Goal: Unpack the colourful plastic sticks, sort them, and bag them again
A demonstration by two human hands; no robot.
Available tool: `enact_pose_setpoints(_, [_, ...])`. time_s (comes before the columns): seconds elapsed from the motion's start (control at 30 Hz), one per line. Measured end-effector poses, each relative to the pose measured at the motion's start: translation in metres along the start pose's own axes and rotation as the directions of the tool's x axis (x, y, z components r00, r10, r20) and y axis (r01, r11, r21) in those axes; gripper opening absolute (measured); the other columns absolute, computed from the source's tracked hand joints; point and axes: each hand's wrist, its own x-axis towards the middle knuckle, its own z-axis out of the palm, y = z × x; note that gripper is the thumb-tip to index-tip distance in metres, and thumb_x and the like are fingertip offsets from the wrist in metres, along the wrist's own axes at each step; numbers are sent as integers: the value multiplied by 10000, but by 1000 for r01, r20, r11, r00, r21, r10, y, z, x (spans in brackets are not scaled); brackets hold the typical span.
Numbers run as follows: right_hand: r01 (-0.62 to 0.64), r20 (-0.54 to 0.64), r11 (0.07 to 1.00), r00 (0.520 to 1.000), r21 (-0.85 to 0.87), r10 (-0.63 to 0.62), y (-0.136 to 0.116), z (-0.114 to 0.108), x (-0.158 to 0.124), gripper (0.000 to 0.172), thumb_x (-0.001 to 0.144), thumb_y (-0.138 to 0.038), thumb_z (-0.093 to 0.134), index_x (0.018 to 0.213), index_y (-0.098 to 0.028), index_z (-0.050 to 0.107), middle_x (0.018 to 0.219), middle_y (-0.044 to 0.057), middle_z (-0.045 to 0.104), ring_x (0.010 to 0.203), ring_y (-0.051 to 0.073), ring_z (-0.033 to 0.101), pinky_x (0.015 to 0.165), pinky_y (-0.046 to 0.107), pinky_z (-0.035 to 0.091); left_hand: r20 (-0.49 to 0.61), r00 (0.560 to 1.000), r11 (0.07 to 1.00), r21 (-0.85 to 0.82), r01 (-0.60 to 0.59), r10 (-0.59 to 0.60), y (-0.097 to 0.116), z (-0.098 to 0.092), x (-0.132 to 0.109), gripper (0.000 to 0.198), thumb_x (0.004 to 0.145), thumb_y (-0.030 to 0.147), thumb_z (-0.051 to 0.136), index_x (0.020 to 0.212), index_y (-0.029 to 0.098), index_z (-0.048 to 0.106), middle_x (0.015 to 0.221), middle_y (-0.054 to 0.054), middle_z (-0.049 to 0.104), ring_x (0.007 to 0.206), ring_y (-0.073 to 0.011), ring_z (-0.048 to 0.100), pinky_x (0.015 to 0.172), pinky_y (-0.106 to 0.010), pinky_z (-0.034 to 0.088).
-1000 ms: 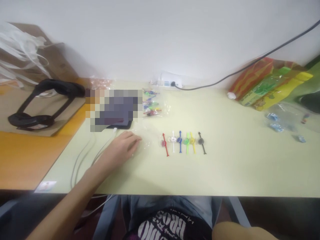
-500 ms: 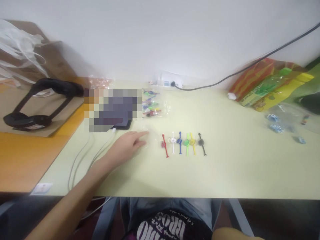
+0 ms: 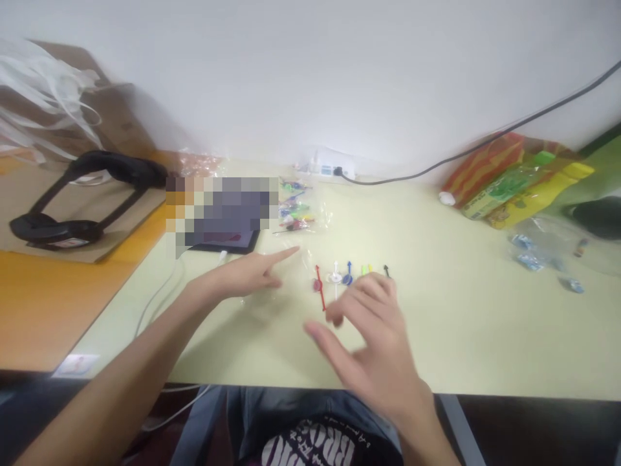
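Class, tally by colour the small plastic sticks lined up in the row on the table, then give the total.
Red stick: 1
White stick: 1
Blue stick: 1
Green stick: 1
Yellow stick: 1
Black stick: 1
Total: 6

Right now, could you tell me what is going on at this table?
A person sits at the pale table. Their left hand rests on it, index finger pointing, by a clear plastic wrapper. Their right hand, fingers spread and holding nothing, hovers over a row of small coloured sticks, hiding some. A clear bag of similar coloured pieces lies farther back.
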Motion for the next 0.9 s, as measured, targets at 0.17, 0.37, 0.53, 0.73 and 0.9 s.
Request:
enact_pose_setpoints(0.17, [-165,138,957,970,-238,202,31,40,12,183,964,-327,655,1104,-210,669,973,86,679,967,281,542,871,433,337,13,1000,1000,-13,13,-13,3,-10,-3,804,815,394,666,1565,312,389,953,-22,705,890,-234,666,758,-250,441])
enact_pose_setpoints(0.37, [-121,164,929,969,-349,188,46,66,14,167,998,-272,586,1094,-194,698,968,105,667,978,283,519,820,419,307,116,993,999,-27,39,-36,1,-20,-10,833,702,406,765,1466,319,443,749,33,631,665,-196,608,609,-250,368])
enact_pose_setpoints(0.53, [-117,207,942,960,-315,189,46,76,17,115,977,-199,594,1019,-169,696,949,94,675,982,277,529,818,413,313,-27,999,999,21,29,-28,-6,-19,-1,342,910,498,550,1161,281,634,752,-7,639,633,-187,573,601,-271,344])
enact_pose_setpoints(0.73, [-215,16,974,977,72,215,42,54,24,141,1007,-283,578,1080,-214,678,1063,82,702,1025,238,598,890,390,404,-184,972,988,73,-134,145,-3,-5,11,251,978,373,449,885,227,631,798,-23,666,703,-180,588,642,-271,351])
enact_pose_setpoints(0.9, [-264,80,797,961,543,263,63,26,60,185,978,-339,599,1100,-220,669,1067,71,738,916,204,687,874,380,531,-277,942,982,29,-188,189,5,7,6,267,1004,314,384,946,218,626,825,-25,669,732,-181,602,685,-267,381])
